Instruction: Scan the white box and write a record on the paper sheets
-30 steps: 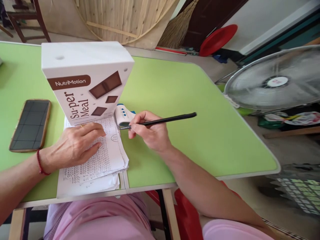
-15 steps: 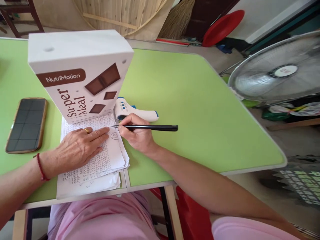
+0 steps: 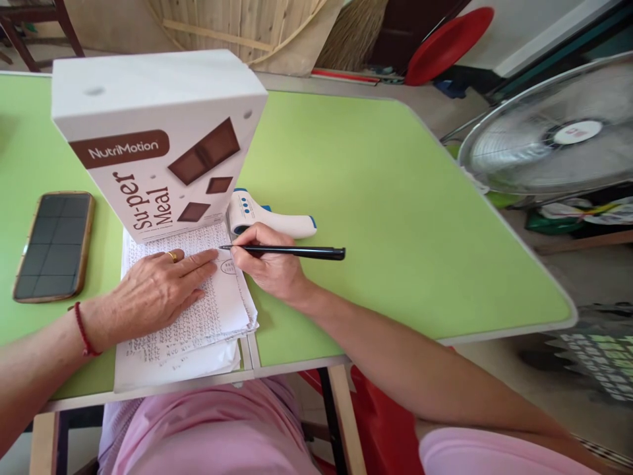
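Note:
My right hand (image 3: 271,265) pinches a black pen (image 3: 306,252), its tip at the right part of a handwritten sheet, close to my left fingertips. My left hand (image 3: 161,287) lies flat on the stack of papers (image 3: 225,310), fingers stretched out to the right. Dense lines of writing cover the top sheet, with a small circled mark near its right edge. Right behind the papers stands a white NutriMotion box (image 3: 163,158), its base over their far end. A white and blue handheld thermometer (image 3: 277,221) lies just beyond my right hand.
A smartphone in a brown case (image 3: 53,247) lies left of the papers on the green table (image 3: 395,218). Past the table's right edge is a fan (image 3: 554,132). A red basin (image 3: 450,46) and a straw broom (image 3: 353,36) are at the back.
The pen's back end has swung slightly left and the view has shifted a little. My left hand stays on the papers.

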`<state>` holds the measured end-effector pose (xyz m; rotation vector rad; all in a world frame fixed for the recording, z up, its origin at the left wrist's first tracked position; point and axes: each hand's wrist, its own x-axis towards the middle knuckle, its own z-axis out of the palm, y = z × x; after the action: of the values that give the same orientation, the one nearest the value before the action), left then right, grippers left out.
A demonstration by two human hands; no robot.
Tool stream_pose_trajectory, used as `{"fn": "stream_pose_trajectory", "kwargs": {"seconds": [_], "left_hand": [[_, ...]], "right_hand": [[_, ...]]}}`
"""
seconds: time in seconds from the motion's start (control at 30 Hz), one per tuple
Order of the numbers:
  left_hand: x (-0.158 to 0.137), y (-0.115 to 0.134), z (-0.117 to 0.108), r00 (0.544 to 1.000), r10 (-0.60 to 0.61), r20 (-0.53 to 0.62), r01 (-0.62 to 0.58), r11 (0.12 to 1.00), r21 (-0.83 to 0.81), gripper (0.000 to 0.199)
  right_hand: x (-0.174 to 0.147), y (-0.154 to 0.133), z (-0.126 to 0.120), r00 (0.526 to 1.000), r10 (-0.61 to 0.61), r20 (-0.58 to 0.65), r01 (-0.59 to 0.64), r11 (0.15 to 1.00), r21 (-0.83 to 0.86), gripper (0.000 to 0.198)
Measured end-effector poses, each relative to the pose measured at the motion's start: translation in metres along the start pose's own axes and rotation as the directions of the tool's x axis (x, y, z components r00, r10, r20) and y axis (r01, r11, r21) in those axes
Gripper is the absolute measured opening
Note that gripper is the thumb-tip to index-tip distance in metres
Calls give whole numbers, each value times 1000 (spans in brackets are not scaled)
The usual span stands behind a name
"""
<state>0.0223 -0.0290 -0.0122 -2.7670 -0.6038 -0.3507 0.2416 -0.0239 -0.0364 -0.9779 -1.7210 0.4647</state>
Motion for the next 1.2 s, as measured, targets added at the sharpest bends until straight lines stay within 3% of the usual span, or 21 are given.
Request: {"fn": "stream_pose_trajectory", "kwargs": {"seconds": [0.27,0.87,1.2], "left_hand": [[-1,0,0,1000,-7,1,7,1000,-16,33],[-1,-1,0,1000,-12,13,13,999,-37,32],[-1,-2,0,1000,-5,-2,5,1000,-13,33]], "right_hand": [[0,6,1,996,-82,-22,82,997,13,10],[-1,8,1,997,-65,-28,65,998,-8,10],[0,7,1,990,-124,-64,124,992,2,12]]}}
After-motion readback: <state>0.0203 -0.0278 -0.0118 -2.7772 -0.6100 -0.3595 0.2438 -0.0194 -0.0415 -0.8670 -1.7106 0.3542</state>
